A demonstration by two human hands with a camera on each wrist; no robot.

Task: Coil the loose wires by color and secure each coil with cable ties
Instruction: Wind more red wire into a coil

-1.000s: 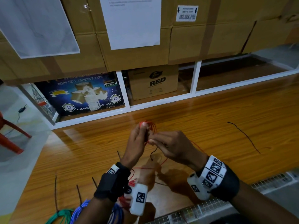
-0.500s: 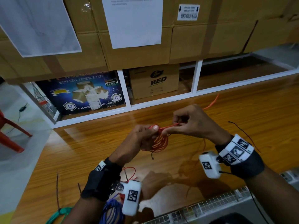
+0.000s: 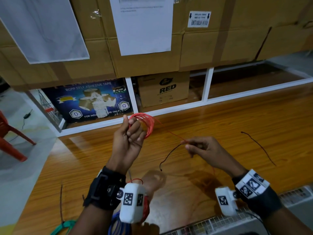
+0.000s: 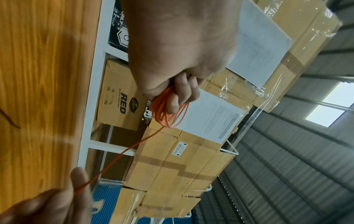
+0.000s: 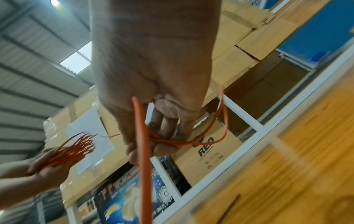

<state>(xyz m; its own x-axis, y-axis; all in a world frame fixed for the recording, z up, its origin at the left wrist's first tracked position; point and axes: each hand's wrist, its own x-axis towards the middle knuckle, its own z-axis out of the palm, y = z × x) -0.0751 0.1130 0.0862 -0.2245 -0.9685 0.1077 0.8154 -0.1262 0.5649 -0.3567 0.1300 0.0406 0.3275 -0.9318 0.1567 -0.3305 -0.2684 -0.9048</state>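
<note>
Partly behind left hand (image 3: 128,138) fingers (image 3: 135,131): red wire coil (image 3: 149,124).

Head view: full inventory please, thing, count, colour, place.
red wire coil: one, red-orange, held up in the left hand, a strand running to the right hand
black cable ties: at least three loose, black, on the wooden table
green wire: one bundle, green, table's near left edge
blue wire: one bundle, blue, under the left wrist
cardboard boxes: several, brown, behind the table
left hand: grips the coil
right hand: pinches the strand
</note>
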